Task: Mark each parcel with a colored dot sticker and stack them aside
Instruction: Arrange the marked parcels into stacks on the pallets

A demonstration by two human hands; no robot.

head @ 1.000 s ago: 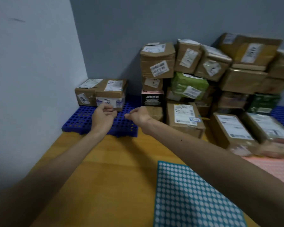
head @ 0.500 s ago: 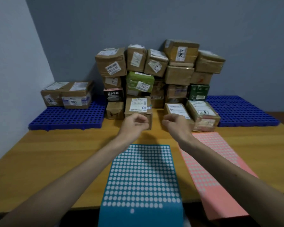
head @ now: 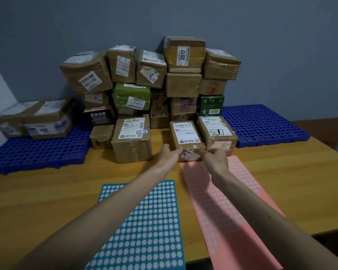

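A small brown parcel [head: 186, 135] with a white label on top stands at the front of the parcel pile [head: 152, 90], on the wooden table [head: 47, 193]. My left hand [head: 169, 154] reaches its front left corner and its fingertips touch the box. At the front right corner my right hand [head: 215, 158] touches the box with loosely bent fingers. Neither hand wraps around it. A blue dot sticker sheet [head: 150, 227] lies under my left forearm. A pink dot sticker sheet [head: 232, 217] lies under my right forearm. Two labelled parcels [head: 37, 121] sit on the left blue grid mat [head: 33, 152].
A larger box marked 5-3 [head: 132, 139] stands left of the small parcel, and a taped box [head: 218, 133] stands right of it. A second blue grid mat [head: 265, 123] lies at the back right. Grey walls close off the back and left.
My view swung right from the left mat to the pile. Both hands moved from the stacked parcels across the table and forward onto the small parcel.
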